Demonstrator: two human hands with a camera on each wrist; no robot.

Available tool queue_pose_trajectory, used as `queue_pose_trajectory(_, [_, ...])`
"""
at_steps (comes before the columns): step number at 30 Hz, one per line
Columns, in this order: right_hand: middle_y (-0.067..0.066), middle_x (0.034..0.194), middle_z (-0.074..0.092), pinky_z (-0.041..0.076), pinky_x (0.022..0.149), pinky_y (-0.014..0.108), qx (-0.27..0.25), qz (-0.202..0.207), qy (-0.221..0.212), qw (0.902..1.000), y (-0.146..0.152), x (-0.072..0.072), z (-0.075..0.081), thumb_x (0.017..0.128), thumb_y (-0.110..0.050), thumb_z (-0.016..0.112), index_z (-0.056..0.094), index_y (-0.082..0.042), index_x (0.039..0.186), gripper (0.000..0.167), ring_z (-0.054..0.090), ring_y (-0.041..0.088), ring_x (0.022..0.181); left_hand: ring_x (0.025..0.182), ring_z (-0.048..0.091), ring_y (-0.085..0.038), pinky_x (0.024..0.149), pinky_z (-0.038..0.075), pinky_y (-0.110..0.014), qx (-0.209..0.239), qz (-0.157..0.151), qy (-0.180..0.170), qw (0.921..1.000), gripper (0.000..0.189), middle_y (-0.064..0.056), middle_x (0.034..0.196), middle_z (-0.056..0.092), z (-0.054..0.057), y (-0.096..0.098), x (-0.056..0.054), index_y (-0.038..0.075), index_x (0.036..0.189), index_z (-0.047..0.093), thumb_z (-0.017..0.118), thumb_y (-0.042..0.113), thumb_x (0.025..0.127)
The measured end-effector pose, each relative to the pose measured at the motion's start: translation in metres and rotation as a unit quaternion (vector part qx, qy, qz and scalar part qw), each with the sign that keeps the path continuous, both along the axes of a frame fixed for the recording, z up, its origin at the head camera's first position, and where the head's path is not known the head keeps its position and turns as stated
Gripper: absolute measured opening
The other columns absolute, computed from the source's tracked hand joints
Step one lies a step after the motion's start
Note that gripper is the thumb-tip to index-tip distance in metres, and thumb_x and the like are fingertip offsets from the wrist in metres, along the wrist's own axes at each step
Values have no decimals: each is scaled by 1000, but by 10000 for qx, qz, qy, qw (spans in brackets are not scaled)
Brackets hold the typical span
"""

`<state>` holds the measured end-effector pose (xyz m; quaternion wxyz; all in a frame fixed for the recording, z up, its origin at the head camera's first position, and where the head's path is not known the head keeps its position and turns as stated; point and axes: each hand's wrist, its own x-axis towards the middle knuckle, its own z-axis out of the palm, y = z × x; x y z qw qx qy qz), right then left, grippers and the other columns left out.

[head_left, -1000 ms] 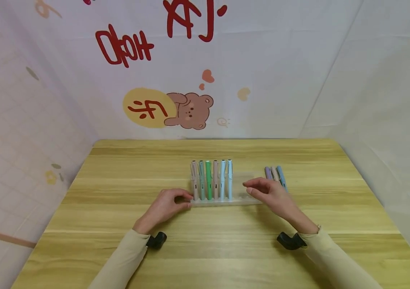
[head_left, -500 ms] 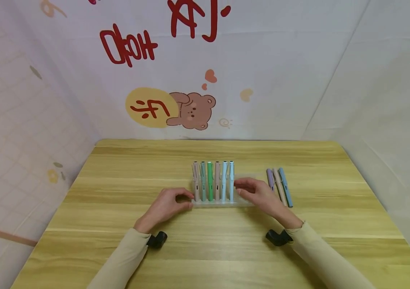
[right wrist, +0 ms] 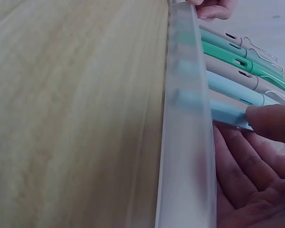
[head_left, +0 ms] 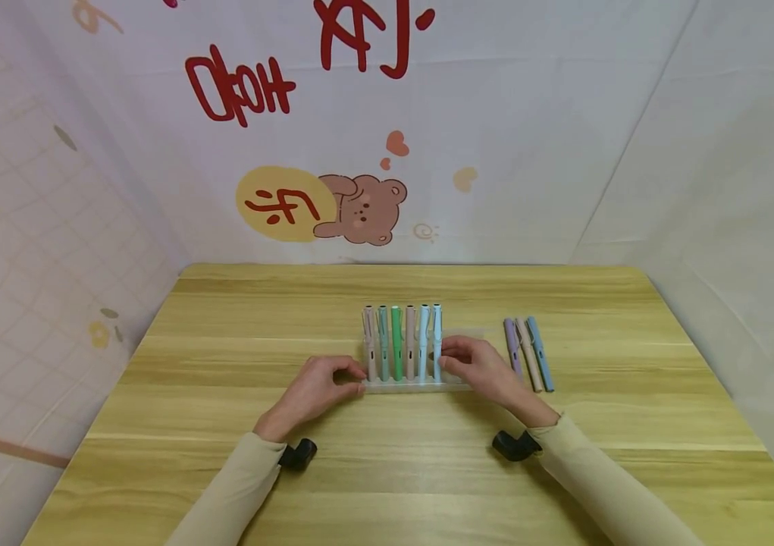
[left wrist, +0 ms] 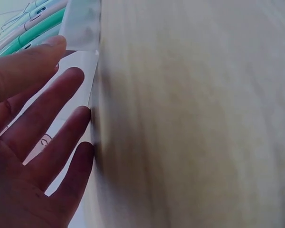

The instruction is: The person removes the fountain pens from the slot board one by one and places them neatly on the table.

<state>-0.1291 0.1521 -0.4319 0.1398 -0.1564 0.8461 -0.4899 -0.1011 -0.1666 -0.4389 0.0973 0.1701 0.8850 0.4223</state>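
A clear pen stand holds a row of upright capped pens, with a green pen among them. My right hand pinches the rightmost light blue pen. In the right wrist view, its thumb presses the barrel of that pen, and the other fingers lie behind it. My left hand holds the left end of the stand between thumb and index finger. The left wrist view shows its other fingers extended past the stand's end.
To the right of the stand lie a purple pen, a beige pen and a blue pen, side by side on the wooden table. A printed white curtain stands behind the table.
My right hand has moved left from the stand's right part to the rightmost light blue pen and now pinches it. The left hand stays at the stand's left end.
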Motion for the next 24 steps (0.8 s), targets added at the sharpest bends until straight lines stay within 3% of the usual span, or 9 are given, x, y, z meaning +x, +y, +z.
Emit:
queue_pose_trajectory(11, [11, 109, 74, 56, 85, 33, -161, -260, -19, 9995, -3, 0, 0, 101, -13, 68, 67, 2, 118, 23, 71, 26, 103, 102, 65, -15, 94, 51, -42, -83, 26, -69, 9999, 8, 7, 103, 74, 1, 1, -3, 17, 98, 78, 79, 12, 92])
queue_pose_trajectory(18, [8, 107, 74, 57, 86, 32, -257, -462, 191, 9984, -7, 1, 4, 99, -13, 71, 67, -1, 114, 19, 71, 25, 102, 104, 65, -17, 96, 51, -45, -35, 146, -160, 9998, 9, 5, 105, 74, 2, 3, -3, 18, 97, 78, 79, 10, 92])
queue_pose_trajectory(24, [6, 103, 72, 56, 77, 27, -284, -601, 311, 9973, -7, 6, 7, 98, -15, 74, 67, -2, 112, 20, 71, 22, 97, 103, 65, -17, 97, 51, -47, -62, 204, -230, 9995, 10, 4, 106, 74, 3, 4, -2, 18, 97, 78, 79, 10, 92])
